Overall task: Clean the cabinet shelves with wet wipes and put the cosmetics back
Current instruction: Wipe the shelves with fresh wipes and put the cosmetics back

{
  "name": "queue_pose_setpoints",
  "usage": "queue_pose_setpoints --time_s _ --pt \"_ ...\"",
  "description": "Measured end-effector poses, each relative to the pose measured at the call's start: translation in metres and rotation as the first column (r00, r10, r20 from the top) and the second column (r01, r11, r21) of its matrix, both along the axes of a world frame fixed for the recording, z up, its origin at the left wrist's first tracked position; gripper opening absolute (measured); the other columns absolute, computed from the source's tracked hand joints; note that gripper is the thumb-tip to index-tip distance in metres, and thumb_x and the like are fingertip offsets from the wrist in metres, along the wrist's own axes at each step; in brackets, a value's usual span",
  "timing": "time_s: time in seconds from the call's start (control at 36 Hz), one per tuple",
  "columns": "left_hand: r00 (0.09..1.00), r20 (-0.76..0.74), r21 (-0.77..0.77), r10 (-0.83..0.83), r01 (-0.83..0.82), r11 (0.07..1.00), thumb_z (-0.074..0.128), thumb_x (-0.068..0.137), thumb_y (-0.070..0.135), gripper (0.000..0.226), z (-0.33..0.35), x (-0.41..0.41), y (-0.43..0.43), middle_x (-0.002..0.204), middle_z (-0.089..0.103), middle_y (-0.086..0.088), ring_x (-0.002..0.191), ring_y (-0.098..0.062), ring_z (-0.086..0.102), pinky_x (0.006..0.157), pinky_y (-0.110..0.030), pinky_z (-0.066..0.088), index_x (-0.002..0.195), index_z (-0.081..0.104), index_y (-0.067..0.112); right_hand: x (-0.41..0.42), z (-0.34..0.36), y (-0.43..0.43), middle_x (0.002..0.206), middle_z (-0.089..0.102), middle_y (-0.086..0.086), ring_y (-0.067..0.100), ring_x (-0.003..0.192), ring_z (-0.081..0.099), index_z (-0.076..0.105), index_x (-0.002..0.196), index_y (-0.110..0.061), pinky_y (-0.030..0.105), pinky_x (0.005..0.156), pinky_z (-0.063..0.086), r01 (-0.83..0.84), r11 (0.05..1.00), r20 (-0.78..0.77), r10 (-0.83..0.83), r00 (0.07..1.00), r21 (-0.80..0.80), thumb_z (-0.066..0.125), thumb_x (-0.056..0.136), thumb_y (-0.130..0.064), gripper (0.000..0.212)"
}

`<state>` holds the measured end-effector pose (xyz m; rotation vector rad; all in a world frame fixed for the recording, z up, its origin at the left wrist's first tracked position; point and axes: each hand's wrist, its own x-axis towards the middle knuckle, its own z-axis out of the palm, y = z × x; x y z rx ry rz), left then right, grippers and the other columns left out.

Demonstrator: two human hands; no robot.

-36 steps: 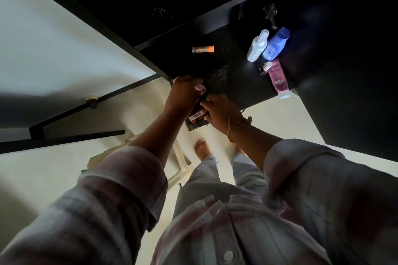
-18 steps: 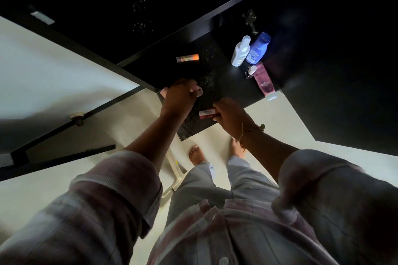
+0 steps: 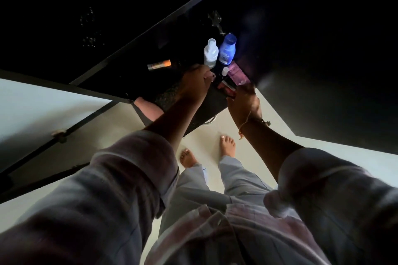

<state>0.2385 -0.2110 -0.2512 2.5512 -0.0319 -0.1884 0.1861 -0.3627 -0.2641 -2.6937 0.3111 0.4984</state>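
Pinched in right hand (image 3: 244, 102): small red plastic tube (image 3: 225, 88), just right of curled left hand (image 3: 197, 82); left grip contents indeterminate.

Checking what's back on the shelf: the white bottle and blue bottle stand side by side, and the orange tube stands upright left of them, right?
Not quite. The head view shows the orange tube lying on its side, not upright. The white bottle and blue bottle do stand side by side, with the tube left of them.
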Motion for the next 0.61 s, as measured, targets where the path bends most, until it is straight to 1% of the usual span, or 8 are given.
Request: queue_pose_setpoints --time_s 0.06,0.11,0.19,0.25,0.36,0.42,0.53,0.61 --pt "1.000 0.004 -0.002 -0.003 0.003 1.000 0.053 0.092 0.023 0.028 -0.001 0.004 -0.004 0.106 0.065 -0.017 0.101 -0.032 0.061 0.082 -0.035 0.045 0.111 0.067 0.008 0.002 0.001 -0.001 0.130 0.045 0.013 0.036 0.100 0.062 0.053 0.125 -0.006 0.041 0.085 0.053 -0.004 1.000 0.033 0.004 0.999 0.017 0.059 0.090 -0.026 0.041" --pt "1.000 0.007 0.012 -0.004 0.004 1.000 0.053 0.092 0.023 0.029 0.000 0.007 -0.009 0.105 0.064 -0.017 0.099 -0.032 0.061 0.081 -0.034 0.045 0.112 0.067 0.008 0.003 0.002 -0.001 0.127 0.046 0.014 0.038 0.094 0.062 0.056 0.118 -0.007 0.043 0.079 0.054 -0.007 0.999 0.071 0.004 0.997 0.042 0.060 0.088 -0.020 0.033" --pt "1.000 0.016 0.026 -0.002 0.002 1.000 0.054 0.091 0.023 0.025 0.002 0.010 -0.015 0.099 0.064 -0.017 0.094 -0.031 0.060 0.075 -0.031 0.041 0.104 0.067 0.007 0.006 0.003 -0.002 0.124 0.047 0.016 0.042 0.088 0.062 0.056 0.117 -0.006 0.044 0.073 0.053 -0.020 0.998 0.104 0.014 0.994 0.058 0.060 0.087 -0.015 0.031" --pt "1.000 0.019 0.021 0.007 -0.008 1.000 0.055 0.091 0.024 0.024 0.003 0.011 -0.017 0.098 0.063 -0.016 0.093 -0.030 0.060 0.074 -0.030 0.039 0.101 0.067 0.006 0.008 0.003 -0.004 0.124 0.048 0.018 0.043 0.085 0.061 0.056 0.115 -0.005 0.045 0.071 0.053 -0.025 0.997 0.121 0.016 0.992 0.068 0.061 0.086 -0.014 0.031" --pt "0.999 0.025 0.022 0.032 -0.033 0.999 0.055 0.091 0.023 0.023 0.000 0.012 -0.020 0.097 0.062 -0.018 0.092 -0.034 0.059 0.074 -0.034 0.039 0.100 0.065 0.005 0.010 0.003 -0.006 0.121 0.048 0.019 0.044 0.080 0.061 0.056 0.114 -0.005 0.044 0.066 0.052 -0.051 0.996 0.130 0.042 0.991 0.067 0.063 0.084 -0.015 0.032" --pt "0.998 0.028 0.006 0.050 -0.050 0.999 0.055 0.092 0.022 0.024 0.000 0.011 -0.022 0.097 0.062 -0.019 0.093 -0.036 0.059 0.074 -0.034 0.038 0.104 0.064 0.004 0.010 0.003 -0.007 0.120 0.047 0.019 0.044 0.079 0.061 0.056 0.113 -0.005 0.044 0.065 0.053 -0.062 0.996 0.134 0.053 0.990 0.065 0.063 0.084 -0.017 0.033" --pt "0.997 0.012 -0.016 0.078 -0.078 0.997 0.060 0.090 0.025 0.032 -0.001 0.007 -0.021 0.105 0.062 -0.017 0.100 -0.033 0.058 0.078 -0.032 0.039 0.115 0.061 0.006 0.008 0.004 -0.008 0.123 0.045 0.017 0.045 0.079 0.060 0.054 0.114 -0.007 0.044 0.066 0.051 -0.073 0.995 0.128 0.064 0.990 0.065 0.064 0.084 -0.020 0.035" --pt "0.995 0.017 -0.033 0.100 -0.099 0.995 0.060 0.091 0.026 0.031 0.000 0.001 -0.022 0.106 0.063 -0.016 0.101 -0.033 0.059 0.078 -0.031 0.041 0.116 0.061 0.007 0.006 0.005 -0.009 0.124 0.046 0.017 0.045 0.082 0.061 0.054 0.117 -0.007 0.046 0.068 0.055 -0.082 0.995 0.133 0.074 0.988 0.055 0.063 0.084 -0.021 0.037"
